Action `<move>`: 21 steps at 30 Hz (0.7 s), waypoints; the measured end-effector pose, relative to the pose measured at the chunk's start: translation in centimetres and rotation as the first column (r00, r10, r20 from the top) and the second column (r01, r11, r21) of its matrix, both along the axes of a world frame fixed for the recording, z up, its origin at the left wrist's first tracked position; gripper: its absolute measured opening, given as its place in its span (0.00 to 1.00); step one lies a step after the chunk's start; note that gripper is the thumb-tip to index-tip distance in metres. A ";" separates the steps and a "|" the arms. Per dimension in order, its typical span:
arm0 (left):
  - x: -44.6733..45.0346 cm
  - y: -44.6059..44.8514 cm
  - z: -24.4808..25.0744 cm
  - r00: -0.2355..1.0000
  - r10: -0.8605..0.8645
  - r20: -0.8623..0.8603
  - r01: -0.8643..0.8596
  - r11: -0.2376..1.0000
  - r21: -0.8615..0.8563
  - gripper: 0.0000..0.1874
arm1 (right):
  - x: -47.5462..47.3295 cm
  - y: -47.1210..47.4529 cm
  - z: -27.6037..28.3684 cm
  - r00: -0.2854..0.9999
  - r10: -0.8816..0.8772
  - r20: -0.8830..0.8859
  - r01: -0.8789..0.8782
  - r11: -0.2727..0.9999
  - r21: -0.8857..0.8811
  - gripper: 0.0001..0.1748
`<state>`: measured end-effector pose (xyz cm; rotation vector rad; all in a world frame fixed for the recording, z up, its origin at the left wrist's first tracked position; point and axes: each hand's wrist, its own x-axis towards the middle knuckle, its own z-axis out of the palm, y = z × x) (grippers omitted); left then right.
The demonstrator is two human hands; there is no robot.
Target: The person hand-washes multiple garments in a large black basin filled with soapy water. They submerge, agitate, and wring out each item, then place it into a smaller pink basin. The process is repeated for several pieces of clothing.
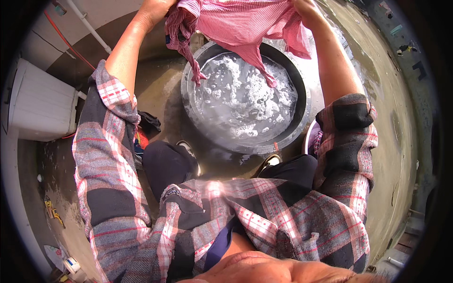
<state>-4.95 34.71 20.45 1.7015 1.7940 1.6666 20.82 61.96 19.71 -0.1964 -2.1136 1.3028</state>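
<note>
A wet red-and-white striped garment point(237, 23) is stretched between my two hands at the top of the view. My left hand point(155, 9) grips its left side, and my right hand point(306, 10) grips its right side; the fingers of both are partly cut off by the picture's edge. Two twisted ends of the cloth hang down over a large round dark basin point(244, 146). Sudsy greyish water point(226, 106) with patches of white foam fills the basin, which stands on the wet floor between my hands and my feet.
At the left stands a white box-like container point(42, 102) near a wall with a white pipe point(90, 30) and a red hose point(63, 35). A light-rimmed tub point(309, 138) holding cloth sits right of the basin, partly under my sleeve. A dark bag point(149, 121) lies by my left knee.
</note>
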 end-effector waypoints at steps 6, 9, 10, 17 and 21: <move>2.5 4.3 -12.4 0.851 0.159 -0.501 -0.181 0.983 0.004 0.15 | 5.8 7.4 -4.0 0.830 -0.490 0.268 0.470 0.872 0.138 0.23; 5.5 3.2 -19.4 0.759 -0.129 -0.638 -0.177 0.902 -0.393 0.18 | 9.8 6.8 -12.5 0.720 -0.663 0.205 0.412 0.647 0.642 0.14; 7.2 1.6 -22.1 0.774 -0.236 -0.588 -0.204 0.786 -0.584 0.21 | 11.8 5.5 -15.6 0.665 -0.627 0.405 0.174 0.658 0.733 0.17; 16.1 -4.3 -34.0 0.790 -0.544 -0.283 -0.149 0.277 -0.949 0.31 | 19.2 -7.5 -33.4 0.093 -0.430 0.898 -0.222 0.870 0.440 0.40; 20.5 -2.7 -37.7 0.756 -0.614 -0.227 -0.052 0.289 -0.956 0.37 | 17.2 -11.7 -38.5 0.031 -0.292 0.956 -0.361 0.888 0.283 0.49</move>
